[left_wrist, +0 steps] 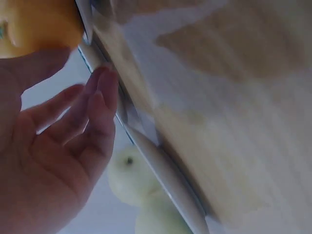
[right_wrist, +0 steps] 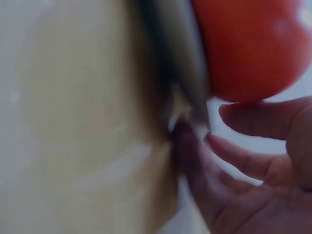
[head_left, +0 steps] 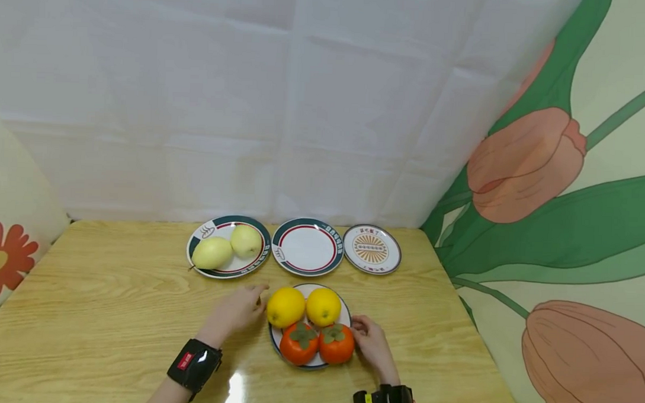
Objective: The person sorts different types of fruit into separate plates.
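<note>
A plate (head_left: 315,289) bears two yellow citrus fruits (head_left: 286,307) at the back and two orange-red persimmons (head_left: 298,343) in front. Left of it is my left hand (head_left: 240,308), its fingers loosely bent with nothing between them. In the left wrist view the thumb lies against or very near a citrus fruit (left_wrist: 44,27); the fingertips stay apart from that plate. At the plate's right rim, my right hand (head_left: 372,341) has its thumb above the edge, close under a persimmon (right_wrist: 253,48), and fingers at and below the rim. The fingertips are blurred there.
Behind stand three plates in a row: a green-rimmed one (head_left: 195,243) with two pale yellow-green pears (head_left: 212,253), a similar bare plate (head_left: 307,248), and a smaller one with a sunburst pattern (head_left: 372,249). A white cloth (head_left: 288,105) hangs behind the wooden table (head_left: 110,313).
</note>
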A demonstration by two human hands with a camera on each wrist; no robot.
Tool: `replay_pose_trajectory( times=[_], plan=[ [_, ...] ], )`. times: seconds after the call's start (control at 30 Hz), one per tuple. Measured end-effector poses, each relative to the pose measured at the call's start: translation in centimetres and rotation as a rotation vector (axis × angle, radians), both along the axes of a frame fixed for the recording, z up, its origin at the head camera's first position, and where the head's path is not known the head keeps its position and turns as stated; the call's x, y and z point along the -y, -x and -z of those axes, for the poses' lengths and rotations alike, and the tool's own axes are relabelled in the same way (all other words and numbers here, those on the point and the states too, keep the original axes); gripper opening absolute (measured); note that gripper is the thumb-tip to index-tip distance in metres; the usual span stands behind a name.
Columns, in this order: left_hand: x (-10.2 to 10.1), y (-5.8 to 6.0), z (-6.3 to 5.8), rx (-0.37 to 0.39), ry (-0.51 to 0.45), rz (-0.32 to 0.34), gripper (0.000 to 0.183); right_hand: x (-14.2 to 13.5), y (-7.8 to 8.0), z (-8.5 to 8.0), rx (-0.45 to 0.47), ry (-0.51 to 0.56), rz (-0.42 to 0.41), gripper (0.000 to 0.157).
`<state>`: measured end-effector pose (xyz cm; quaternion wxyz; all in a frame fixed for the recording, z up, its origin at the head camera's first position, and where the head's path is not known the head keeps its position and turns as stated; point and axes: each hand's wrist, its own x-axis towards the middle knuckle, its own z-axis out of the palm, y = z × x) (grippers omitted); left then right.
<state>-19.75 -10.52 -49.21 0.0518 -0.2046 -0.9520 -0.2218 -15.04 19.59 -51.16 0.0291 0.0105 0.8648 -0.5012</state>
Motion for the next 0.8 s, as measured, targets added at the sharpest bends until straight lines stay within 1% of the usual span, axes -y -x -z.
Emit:
replay_pose_trajectory(
  times=[0.07,0.17,0.2,0.27,0.37,0.43,0.47,0.57,0.63,0.73,0.8],
  plan=[
    [-0.4,-0.7,0.3,0.06,0.005,0.02,0.032,0.2,0.3,-0.6,-0.046,-0.027,0.007,0.031],
    [-0.8,-1.6,0.7,0.093,-0.024,0.047,0.035,0.7,1.0,-2.3,-0.118,-0.073,-0.004,0.036],
    [-1.0,-1.8,0.8,0.104,-0.037,0.046,0.038,1.0,1.3,-2.9,-0.134,-0.092,-0.024,0.037],
    [-1.2,-2.1,0.9,0.148,-0.091,0.042,0.047,1.6,1.8,-4.1,-0.142,-0.14,-0.089,0.043],
    [-1.5,-2.5,1.1,0.187,-0.162,0.033,0.056,2.6,2.4,-5.3,-0.119,-0.267,-0.218,0.058],
    [-1.7,-2.6,1.2,0.184,-0.196,0.037,0.056,3.2,2.6,-5.7,-0.094,-0.359,-0.293,0.068],
    [-1.8,-2.7,1.4,0.17,-0.202,0.038,0.055,3.5,2.7,-5.8,-0.081,-0.392,-0.318,0.071],
    [-2.1,-2.8,1.5,0.137,-0.225,0.047,0.051,4.1,2.8,-5.7,-0.069,-0.466,-0.379,0.076],
    [-2.2,-2.9,1.6,0.127,-0.232,0.05,0.049,4.3,2.9,-5.6,-0.061,-0.479,-0.394,0.076],
    [-2.2,-2.9,1.5,0.139,-0.243,0.043,0.048,4.5,3.0,-5.5,-0.043,-0.498,-0.401,0.076],
    [-2.2,-2.9,1.5,0.143,-0.24,0.035,0.048,4.6,3.1,-5.7,-0.052,-0.504,-0.406,0.076]
  ],
)
